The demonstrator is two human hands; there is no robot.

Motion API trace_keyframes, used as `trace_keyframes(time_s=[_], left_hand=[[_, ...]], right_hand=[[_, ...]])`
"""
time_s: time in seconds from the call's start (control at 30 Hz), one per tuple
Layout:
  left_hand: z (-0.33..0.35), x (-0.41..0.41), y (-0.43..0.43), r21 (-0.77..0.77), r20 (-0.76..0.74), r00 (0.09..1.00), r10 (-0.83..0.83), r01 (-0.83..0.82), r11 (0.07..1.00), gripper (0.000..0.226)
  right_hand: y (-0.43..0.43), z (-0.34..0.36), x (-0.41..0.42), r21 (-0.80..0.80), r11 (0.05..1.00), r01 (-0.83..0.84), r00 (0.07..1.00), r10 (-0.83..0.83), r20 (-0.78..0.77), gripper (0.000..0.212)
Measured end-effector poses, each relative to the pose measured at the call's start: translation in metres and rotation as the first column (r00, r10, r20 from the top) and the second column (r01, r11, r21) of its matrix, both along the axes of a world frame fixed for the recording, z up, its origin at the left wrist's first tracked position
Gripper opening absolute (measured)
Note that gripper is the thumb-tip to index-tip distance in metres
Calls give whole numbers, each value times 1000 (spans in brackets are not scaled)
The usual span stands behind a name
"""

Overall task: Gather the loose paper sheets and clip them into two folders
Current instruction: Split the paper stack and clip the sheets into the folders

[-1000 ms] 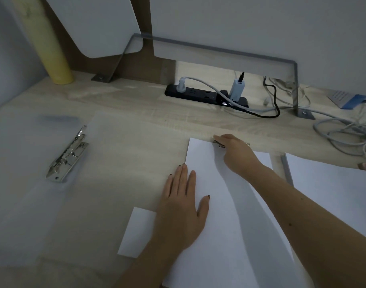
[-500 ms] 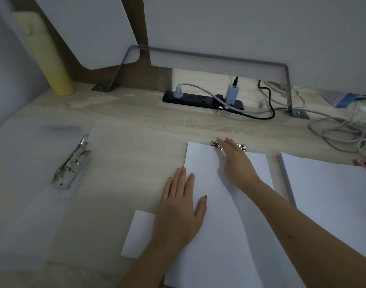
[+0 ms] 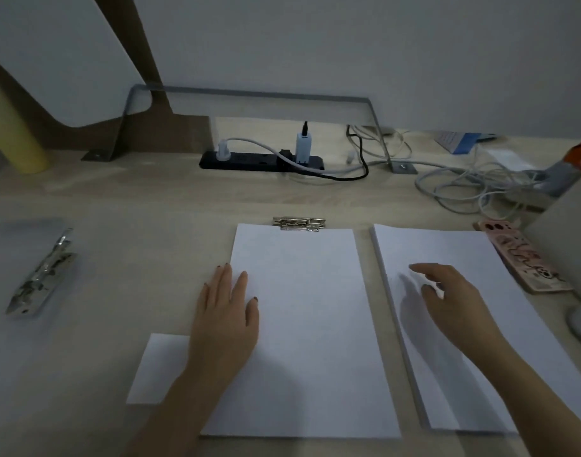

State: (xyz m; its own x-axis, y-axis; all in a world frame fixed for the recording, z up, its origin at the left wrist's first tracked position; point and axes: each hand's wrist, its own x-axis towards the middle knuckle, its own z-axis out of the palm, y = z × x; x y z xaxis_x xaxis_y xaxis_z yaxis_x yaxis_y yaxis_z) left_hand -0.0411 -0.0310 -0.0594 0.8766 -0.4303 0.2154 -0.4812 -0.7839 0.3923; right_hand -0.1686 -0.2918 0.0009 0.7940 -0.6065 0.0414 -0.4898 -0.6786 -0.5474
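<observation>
White sheets [image 3: 302,324] under metal clip [image 3: 299,223]

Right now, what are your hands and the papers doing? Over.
Left hand flat on middle stack, metal clip at its top edge. Right hand open above right stack.

on the bench [image 3: 134,209], a paper stack [image 3: 309,324] lies in the middle, with a metal clip [image 3: 299,224] at its far edge. a second paper stack [image 3: 447,245] lies just to its right, and a stencil ruler [image 3: 526,258] beside that. a small sheet [image 3: 157,367] sits at the middle stack's near left. a second clip [image 3: 40,275] lies well off to the left. behind are a power strip [image 3: 259,161] and, to the right, cables [image 3: 463,186]. the left hand [image 3: 226,321] rests flat across the middle stack's left edge; the right hand [image 3: 447,298] is over the right stack.
</observation>
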Motion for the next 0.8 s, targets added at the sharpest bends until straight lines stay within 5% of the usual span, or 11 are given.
trace_keyframes(time_s=[0.17,0.3,0.37,0.5,0.6,0.73,0.8], left_hand=[[45,-34,-53,-433,-416,882,-219,20,901,38],[75,-63,-104,-563,-754,464,-466,-89,822,40],[79,-69,-124,-563,-795,354,-492,-130,816,45],[75,-66,-155,-499,-851,320,-417,-238,834,57],[72,-56,-165,-468,-883,216,-416,-357,809,28],[69,-41,-175,-412,-906,260,-334,-360,837,31],[71,-37,-180,-375,-917,268,-294,-336,864,14]], right_hand=[[-17,-14,-24,-6,1000,29,998,-29,-47,30],[-23,-19,-28,-16,1000,18,998,-19,-55,25],[-23,-20,-27,-29,999,21,998,-22,-53,25],[-22,-20,-29,-34,999,18,998,-20,-54,26],[-21,-19,-30,-42,999,15,998,-18,-54,27],[-20,-22,-31,-72,997,11,999,-14,-47,28],[-19,-22,-31,-84,996,12,999,-16,-46,29]])
